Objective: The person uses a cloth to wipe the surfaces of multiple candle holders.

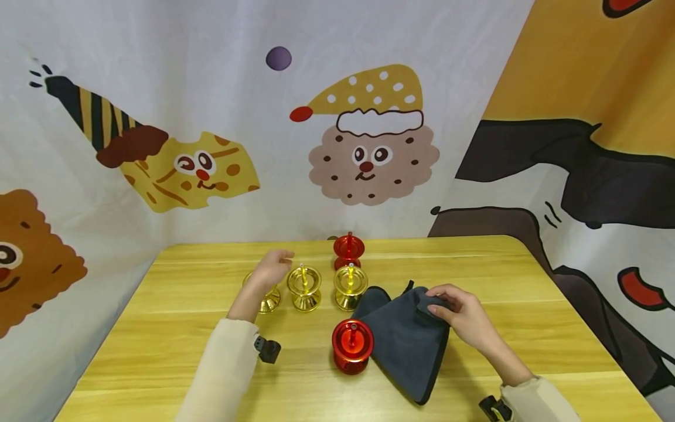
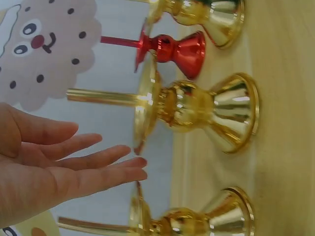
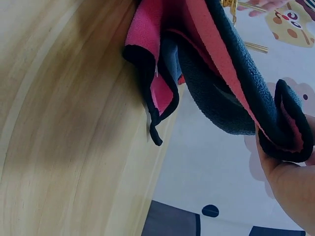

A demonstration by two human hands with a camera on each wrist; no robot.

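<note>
My left hand point(image 1: 271, 269), fingers extended and holding nothing, hovers over the leftmost gold candle holder point(image 1: 270, 302), partly hiding it. In the left wrist view, the fingers point(image 2: 98, 177) are close to the dish edges of two gold holders, one of them the middle gold candle holder point(image 2: 187, 105); contact is unclear. My right hand point(image 1: 466, 316) pinches a raised corner of a dark grey cloth point(image 1: 408, 343) with black edging. Its pink underside point(image 3: 202, 29) shows in the right wrist view. The cloth's lower part rests on the table beside the front red candle holder point(image 1: 353, 351).
A third gold candle holder point(image 1: 349, 287) stands by the cloth's left edge. Behind it is another red candle holder point(image 1: 348, 249). All stand upright on a wooden table point(image 1: 174, 328), with a cartoon-printed curtain point(image 1: 221, 82) hanging behind.
</note>
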